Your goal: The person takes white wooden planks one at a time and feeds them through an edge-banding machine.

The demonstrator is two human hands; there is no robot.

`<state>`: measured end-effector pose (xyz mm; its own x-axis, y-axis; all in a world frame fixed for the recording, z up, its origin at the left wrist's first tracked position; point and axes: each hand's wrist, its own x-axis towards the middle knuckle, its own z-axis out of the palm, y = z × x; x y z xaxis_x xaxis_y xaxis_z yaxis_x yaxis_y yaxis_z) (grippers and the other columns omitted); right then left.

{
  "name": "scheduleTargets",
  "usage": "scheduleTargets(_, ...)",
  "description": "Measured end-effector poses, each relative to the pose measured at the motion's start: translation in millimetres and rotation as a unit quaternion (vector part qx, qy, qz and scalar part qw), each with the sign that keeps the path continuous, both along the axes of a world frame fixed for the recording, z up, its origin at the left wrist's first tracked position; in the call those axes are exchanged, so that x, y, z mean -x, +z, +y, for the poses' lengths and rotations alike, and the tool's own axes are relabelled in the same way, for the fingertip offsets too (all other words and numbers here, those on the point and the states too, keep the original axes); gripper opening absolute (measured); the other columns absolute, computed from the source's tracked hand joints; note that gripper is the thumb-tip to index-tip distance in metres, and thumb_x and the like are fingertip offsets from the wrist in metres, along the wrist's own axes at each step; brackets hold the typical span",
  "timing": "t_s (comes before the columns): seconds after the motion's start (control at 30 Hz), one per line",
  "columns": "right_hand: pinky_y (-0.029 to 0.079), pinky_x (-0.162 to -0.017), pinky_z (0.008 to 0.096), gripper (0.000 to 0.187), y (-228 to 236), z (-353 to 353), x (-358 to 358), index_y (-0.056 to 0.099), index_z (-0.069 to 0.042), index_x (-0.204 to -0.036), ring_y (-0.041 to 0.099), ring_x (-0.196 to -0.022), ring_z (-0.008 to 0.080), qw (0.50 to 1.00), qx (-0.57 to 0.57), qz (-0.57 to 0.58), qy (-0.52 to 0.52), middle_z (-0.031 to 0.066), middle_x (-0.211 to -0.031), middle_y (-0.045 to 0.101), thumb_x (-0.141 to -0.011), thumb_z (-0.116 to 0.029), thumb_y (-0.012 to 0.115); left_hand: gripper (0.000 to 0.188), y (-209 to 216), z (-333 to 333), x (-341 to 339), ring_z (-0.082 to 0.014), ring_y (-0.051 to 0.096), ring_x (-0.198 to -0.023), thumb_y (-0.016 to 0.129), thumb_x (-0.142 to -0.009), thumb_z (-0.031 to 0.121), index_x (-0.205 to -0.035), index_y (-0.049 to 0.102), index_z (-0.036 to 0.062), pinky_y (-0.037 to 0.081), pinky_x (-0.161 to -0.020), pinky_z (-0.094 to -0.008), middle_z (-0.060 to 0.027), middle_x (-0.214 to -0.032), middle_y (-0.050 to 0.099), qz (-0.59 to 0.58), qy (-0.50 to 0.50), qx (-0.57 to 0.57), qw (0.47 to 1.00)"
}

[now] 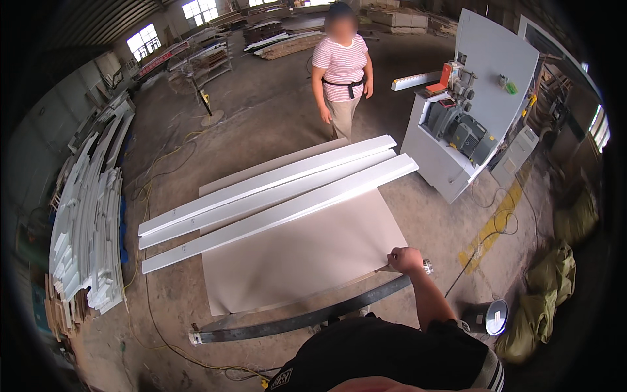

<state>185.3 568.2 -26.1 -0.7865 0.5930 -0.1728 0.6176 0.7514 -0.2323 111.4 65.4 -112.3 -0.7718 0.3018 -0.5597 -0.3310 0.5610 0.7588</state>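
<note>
Right hand (pixel 406 259): pinching brown sheet (pixel 307 255) at near-right corner | sheet: spread leftward and ahead of hand | white boards (pixel 287 208): across sheet, farther off | left hand: state unseen

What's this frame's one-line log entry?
right hand: gripping corner of brown sheet | left hand: not visible | white boards: lying across sheet | co-worker: standing opposite

The person in front of me wears a black top (pixel 385 353), its short sleeve leaving the right forearm (pixel 432 297) bare down to the fingers (pixel 396 257). A boxy, white-lined emblem (pixel 281 379) marks one side; pale stripes (pixel 494 372) edge the other.
</note>
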Motion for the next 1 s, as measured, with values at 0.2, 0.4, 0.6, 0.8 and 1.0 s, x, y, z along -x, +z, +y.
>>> scheduleTargets(0.2, 0.057, -0.074, 0.0469, 0.032, 1, 1, -1, 0.074, -0.015, -0.085, 0.071, -0.082, 0.0333, 0.999, -0.011, 0.029, 0.007, 0.0096, -0.083, 0.074, -0.091, -0.044, 0.060, 0.017, -2, 4, 3, -0.0142, 0.068, -0.077, 0.068, -0.096, 0.013, -0.107, 0.071, 0.0002, 0.054, -0.072, -0.0301, -0.0089, -0.085, 0.073, -0.002, 0.007, -0.002, 1.000)
scheduleTargets(0.4, 0.057, -0.072, 0.0472, 0.032, 0, -2, -5, 0.074, -0.014, -0.083, 0.071, -0.078, 0.0328, 0.998, -0.016, 0.059, -0.004, 0.0098, -0.079, 0.073, -0.091, -0.042, 0.060, 0.017, -3, 2, -3, -0.0143, 0.068, -0.077, 0.068, -0.097, 0.013, -0.107, 0.070, 0.0001, 0.054, -0.072, -0.0303, -0.0090, -0.085, 0.073, -0.004, 0.011, -0.004, 1.000)
scheduleTargets(0.6, 0.057, -0.064, 0.0411, 0.023, 9, -3, -5, 0.076, -0.014, -0.082, 0.072, -0.070, 0.0300, 0.976, 0.022, 0.213, -0.043, 0.0083, -0.074, 0.073, -0.087, -0.035, 0.070, 0.017, -15, -25, -24, -0.0145, 0.068, -0.077, 0.067, -0.097, 0.013, -0.107, 0.070, 0.0000, 0.054, -0.072, -0.0306, -0.0091, -0.085, 0.073, -0.004, 0.013, -0.039, 0.999)
scheduleTargets(0.8, 0.056, -0.062, 0.0422, 0.021, 22, -5, -35, 0.075, -0.011, -0.082, 0.071, -0.067, 0.0316, 0.971, 0.072, 0.225, -0.031, 0.0105, -0.070, 0.071, -0.088, -0.031, 0.072, 0.016, 102, -34, 21, -0.0176, 0.070, -0.080, 0.065, -0.097, 0.012, -0.103, 0.070, -0.0013, 0.055, -0.074, -0.0351, -0.0093, -0.085, 0.073, -0.095, 0.114, -0.128, 0.981)
scheduleTargets(1.0, 0.056, -0.060, 0.0418, 0.029, 13, -14, -33, 0.073, -0.013, -0.076, 0.070, -0.065, 0.0288, 0.985, -0.001, 0.144, 0.091, 0.0056, -0.069, 0.071, -0.088, -0.039, 0.068, 0.014, 73, -12, 99, -0.0329, 0.068, -0.072, 0.064, -0.095, 0.018, -0.090, 0.070, 0.0063, 0.055, -0.069, -0.0419, -0.0129, -0.083, 0.071, 0.477, 0.070, 0.126, 0.867)
